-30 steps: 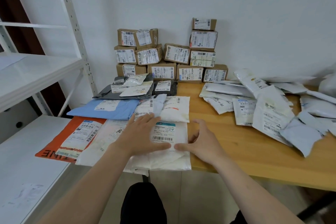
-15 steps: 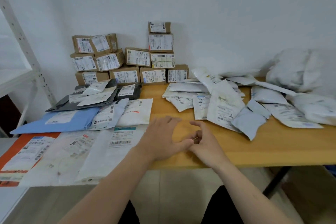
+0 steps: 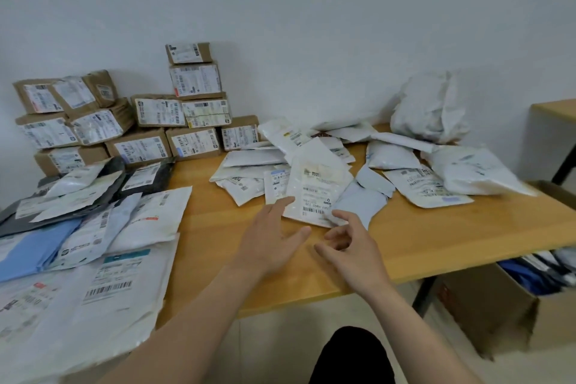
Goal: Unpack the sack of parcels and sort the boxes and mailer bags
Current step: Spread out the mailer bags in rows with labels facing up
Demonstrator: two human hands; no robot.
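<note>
Ahead, on the wooden table [image 3: 218,227], the unsorted heap of mailer bags [image 3: 405,165] spreads rightward. Its nearest white bag [image 3: 314,190] lies with its long side running away from the person. The left hand [image 3: 271,240], flat and empty, is at the bag's near-left corner. The right hand [image 3: 352,246], loosely curled and empty, hovers just beside.

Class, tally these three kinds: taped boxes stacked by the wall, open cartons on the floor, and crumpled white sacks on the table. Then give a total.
Taped boxes: 12
Open carton: 1
White sack: 1
Total: 14
</note>
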